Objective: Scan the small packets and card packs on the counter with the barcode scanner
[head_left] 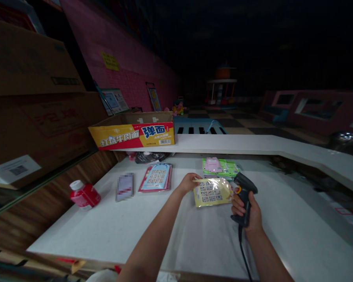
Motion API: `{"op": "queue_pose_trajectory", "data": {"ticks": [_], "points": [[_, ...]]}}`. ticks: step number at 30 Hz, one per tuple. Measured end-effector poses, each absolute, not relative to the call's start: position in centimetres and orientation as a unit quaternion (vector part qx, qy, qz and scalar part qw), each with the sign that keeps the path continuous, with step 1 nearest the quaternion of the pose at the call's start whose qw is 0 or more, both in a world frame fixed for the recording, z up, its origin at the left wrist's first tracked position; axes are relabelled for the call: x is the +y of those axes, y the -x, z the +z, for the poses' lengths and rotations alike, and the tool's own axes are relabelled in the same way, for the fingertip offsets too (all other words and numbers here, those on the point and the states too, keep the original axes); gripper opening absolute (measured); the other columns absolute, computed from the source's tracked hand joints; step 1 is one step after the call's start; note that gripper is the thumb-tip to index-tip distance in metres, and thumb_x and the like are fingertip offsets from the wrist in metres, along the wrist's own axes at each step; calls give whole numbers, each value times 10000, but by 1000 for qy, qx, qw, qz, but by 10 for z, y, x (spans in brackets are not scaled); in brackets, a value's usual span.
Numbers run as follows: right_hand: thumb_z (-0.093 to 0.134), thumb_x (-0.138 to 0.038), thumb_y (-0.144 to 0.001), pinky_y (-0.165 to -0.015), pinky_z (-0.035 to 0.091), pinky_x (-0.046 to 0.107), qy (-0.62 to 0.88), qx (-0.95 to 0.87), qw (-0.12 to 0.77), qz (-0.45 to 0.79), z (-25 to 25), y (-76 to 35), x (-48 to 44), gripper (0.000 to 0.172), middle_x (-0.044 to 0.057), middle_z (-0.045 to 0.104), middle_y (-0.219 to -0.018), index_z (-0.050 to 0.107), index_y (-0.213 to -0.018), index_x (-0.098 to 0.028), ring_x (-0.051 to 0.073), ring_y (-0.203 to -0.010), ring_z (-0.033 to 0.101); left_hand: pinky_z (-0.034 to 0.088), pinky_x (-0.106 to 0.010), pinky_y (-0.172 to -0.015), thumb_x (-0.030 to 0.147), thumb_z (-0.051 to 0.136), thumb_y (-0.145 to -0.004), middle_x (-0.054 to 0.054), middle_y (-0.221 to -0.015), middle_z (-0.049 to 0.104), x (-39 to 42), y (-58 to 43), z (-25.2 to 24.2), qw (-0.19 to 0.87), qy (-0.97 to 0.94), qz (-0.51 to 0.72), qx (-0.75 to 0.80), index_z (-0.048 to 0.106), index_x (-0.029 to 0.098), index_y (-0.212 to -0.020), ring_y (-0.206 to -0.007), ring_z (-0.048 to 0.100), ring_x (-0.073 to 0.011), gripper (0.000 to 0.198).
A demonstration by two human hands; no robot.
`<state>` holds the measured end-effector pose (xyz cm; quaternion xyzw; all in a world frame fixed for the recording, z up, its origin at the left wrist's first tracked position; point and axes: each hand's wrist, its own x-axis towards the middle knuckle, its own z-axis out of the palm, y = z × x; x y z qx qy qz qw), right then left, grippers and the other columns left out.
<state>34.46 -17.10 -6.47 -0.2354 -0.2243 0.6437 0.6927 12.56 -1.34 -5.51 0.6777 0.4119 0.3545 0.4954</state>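
My left hand [188, 183] pinches the top edge of a yellow plastic-wrapped sticker pack [211, 192] and holds it just above the white counter [111, 231]. My right hand [250, 213] is wrapped round the grip of a black barcode scanner [244, 192], whose head points at the yellow pack from the right. The scanner's cable [243, 254] runs down toward me.
On the counter lie a red-bordered sticker pack [156, 178], a green and pink pack [220, 167], a small card [125, 186] and a red bottle [84, 195] on its side. An open noodle carton [133, 135] sits on the raised ledge. Large cardboard boxes [32, 113] stand at the left.
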Motion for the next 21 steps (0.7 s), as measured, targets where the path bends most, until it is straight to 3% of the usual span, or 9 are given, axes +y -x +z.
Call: {"op": "queue_pose_trajectory", "data": {"ticks": [4, 7, 9, 11, 13, 21], "points": [[644, -605, -770, -304, 281, 172, 258, -238, 687, 636, -65, -345, -170, 398, -86, 285, -578, 580, -831, -218, 70, -384, 186, 461, -394, -916, 157, 716, -651, -83, -928, 671, -24, -141, -50, 255, -743, 346, 513, 739, 197, -950, -928, 606, -240, 303], [649, -584, -781, -315, 284, 156, 244, -225, 688, 645, -67, -346, -169, 379, -82, 295, -581, 570, -821, -215, 66, -391, 195, 382, -422, -1020, 223, 705, -727, -112, -1096, 607, -50, -138, -50, 156, -779, 323, 514, 711, 218, -1090, -1101, 524, -272, 363], [652, -577, -781, -314, 288, 156, 238, -222, 688, 649, -67, -345, -168, 372, -82, 300, -581, 569, -836, -219, 69, -392, 203, 371, -435, -1030, 361, 745, -722, -121, -1152, 568, -70, -134, -56, 151, -799, 316, 489, 698, 222, -1121, -1143, 483, -289, 425], [654, -585, -775, -309, 287, 160, 236, -226, 684, 652, -66, -344, -168, 376, -81, 302, -576, 561, -825, -224, 71, -389, 207, 366, -456, -1033, 467, 811, -630, -122, -1182, 538, -85, -131, -64, 158, -812, 307, 471, 687, 235, -1142, -1169, 451, -309, 576], [656, -589, -772, -312, 287, 158, 237, -231, 678, 656, -65, -343, -169, 379, -81, 303, -573, 551, -808, -227, 67, -387, 211, 364, -470, -1035, 487, 842, -576, -120, -1203, 516, -93, -131, -73, 165, -814, 299, 469, 679, 246, -1153, -1182, 432, -320, 646], [675, -541, -781, -327, 304, 154, 238, -208, 679, 663, -67, -344, -172, 346, -74, 339, -578, 586, -859, -216, 62, -395, 224, 367, -470, -1036, 498, 815, -619, -136, -1227, 500, -92, -135, -74, 172, -813, 295, 471, 670, 233, -1158, -1197, 419, -327, 618]]}}
